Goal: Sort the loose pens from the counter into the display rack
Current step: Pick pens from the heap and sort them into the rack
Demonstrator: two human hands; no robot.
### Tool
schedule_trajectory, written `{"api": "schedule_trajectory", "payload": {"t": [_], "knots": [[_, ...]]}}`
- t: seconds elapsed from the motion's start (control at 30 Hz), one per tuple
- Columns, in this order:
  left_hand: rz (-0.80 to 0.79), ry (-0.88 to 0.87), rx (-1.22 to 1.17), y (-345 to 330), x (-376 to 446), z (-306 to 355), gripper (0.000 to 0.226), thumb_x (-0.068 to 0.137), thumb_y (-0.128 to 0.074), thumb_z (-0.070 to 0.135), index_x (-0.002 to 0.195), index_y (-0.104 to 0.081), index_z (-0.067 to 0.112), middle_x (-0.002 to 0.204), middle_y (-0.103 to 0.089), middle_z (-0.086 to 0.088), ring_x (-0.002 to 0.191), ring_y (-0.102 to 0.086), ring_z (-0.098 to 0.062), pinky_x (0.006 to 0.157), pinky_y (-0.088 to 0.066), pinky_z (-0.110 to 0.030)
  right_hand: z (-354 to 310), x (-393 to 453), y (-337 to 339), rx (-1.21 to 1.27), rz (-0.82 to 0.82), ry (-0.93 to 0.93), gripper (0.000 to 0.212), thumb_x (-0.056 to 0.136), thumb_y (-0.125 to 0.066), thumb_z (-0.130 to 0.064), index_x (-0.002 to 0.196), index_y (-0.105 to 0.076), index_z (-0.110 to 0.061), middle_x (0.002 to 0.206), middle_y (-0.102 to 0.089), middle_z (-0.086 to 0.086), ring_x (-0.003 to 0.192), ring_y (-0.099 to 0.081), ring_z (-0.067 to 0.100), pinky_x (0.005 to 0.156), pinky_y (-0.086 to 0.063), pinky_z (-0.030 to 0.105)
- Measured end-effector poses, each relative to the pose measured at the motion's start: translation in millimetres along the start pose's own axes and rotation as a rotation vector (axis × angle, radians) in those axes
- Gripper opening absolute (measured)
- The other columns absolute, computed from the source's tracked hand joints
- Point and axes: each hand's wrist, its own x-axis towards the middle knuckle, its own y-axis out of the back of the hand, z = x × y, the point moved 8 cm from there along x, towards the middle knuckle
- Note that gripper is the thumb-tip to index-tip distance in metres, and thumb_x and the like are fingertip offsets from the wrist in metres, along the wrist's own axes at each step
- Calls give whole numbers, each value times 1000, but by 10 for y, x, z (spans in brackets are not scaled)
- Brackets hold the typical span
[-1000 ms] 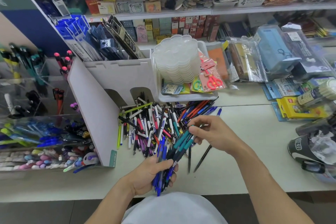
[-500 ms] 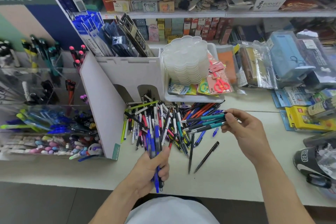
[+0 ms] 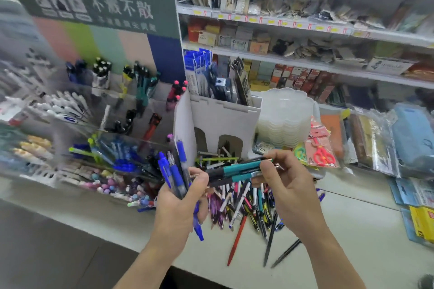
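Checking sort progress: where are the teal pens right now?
In the head view, the teal pens lie level at centre frame, pinched by the right hand, above the loose pen pile, beside the left hand.

Your left hand [image 3: 180,204] grips an upright bundle of blue plastic pens [image 3: 175,172] just right of the tiered clear display rack [image 3: 98,129]. Your right hand [image 3: 287,185] pinches several teal-and-black pens [image 3: 234,171] lying level, farther right of the rack. Below them, a heap of loose mixed-colour pens [image 3: 246,204] covers the pale counter [image 3: 352,230].
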Motion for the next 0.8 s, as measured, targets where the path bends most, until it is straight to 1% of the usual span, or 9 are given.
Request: {"api": "schedule_trajectory", "payload": {"t": [0.1,0.17,0.27,0.33,0.47,0.6,0.63,0.7,0.8], "knots": [[32,-31,4,230,100,227,12,78,-69,36,72,-64,27,45,-40,-16,38,-34,-22,41,-34,-28,-123,1,-432,-2,-47,16,18,97,-49,-28,107,-51,-13,97,-65,3,76,-73,22,75,-61,37],[40,-39,33,434,191,356,18,78,-67,39,67,-64,25,46,-42,-17,41,-35,-24,45,-37,-33,-190,19,-757,-4,-55,35,15,105,-43,-29,106,-49,-15,99,-65,-8,79,-71,18,76,-61,42],[82,-37,66,867,357,512,23,80,-73,39,66,-63,24,44,-44,-15,42,-38,-25,48,-39,-40,-359,71,-1290,8,-62,71,18,101,-50,-33,104,-51,-15,94,-65,-12,71,-66,12,68,-59,32],[70,-63,71,1147,481,644,29,78,-82,43,71,-62,22,45,-46,-17,40,-39,-24,48,-39,-38,-472,131,-1637,-15,-56,99,20,92,-56,-31,102,-53,-14,89,-66,-10,64,-66,13,63,-58,29],[28,-43,-48,1633,726,855,22,80,-77,38,68,-64,25,55,-51,-22,38,-38,-22,47,-38,-31,-604,340,-2210,-130,-26,151,21,90,-58,-34,97,-57,-14,85,-69,-7,60,-69,17,59,-57,29],[-75,75,-256,1942,935,972,23,87,-73,32,90,-64,11,60,-45,-15,39,-35,-22,43,-36,-29,-989,535,-2321,-182,177,378,10,94,-58,-22,100,-60,-14,91,-69,-5,70,-72,14,65,-59,23],[-112,115,-281,1985,981,991,25,87,-73,33,85,-63,10,59,-43,-15,39,-34,-21,43,-36,-29,-1139,572,-2280,-230,250,464,4,97,-59,-20,101,-60,-19,95,-68,0,75,-72,14,69,-59,24],[-212,199,-253,2013,1042,1014,35,81,-69,38,74,-58,5,53,-39,-14,41,-33,-21,43,-35,-30,-1384,688,-2264,-432,325,570,11,101,-60,-22,102,-57,-32,102,-66,2,85,-71,22,77,-59,34],[-360,277,-210,1958,1073,1032,40,82,-78,33,78,-52,3,52,-39,-16,43,-34,-23,43,-38,-31,-1446,1009,-2417,-775,207,512,6,99,-62,-22,103,-57,-23,94,-64,-1,81,-68,18,74,-56,35]]}}
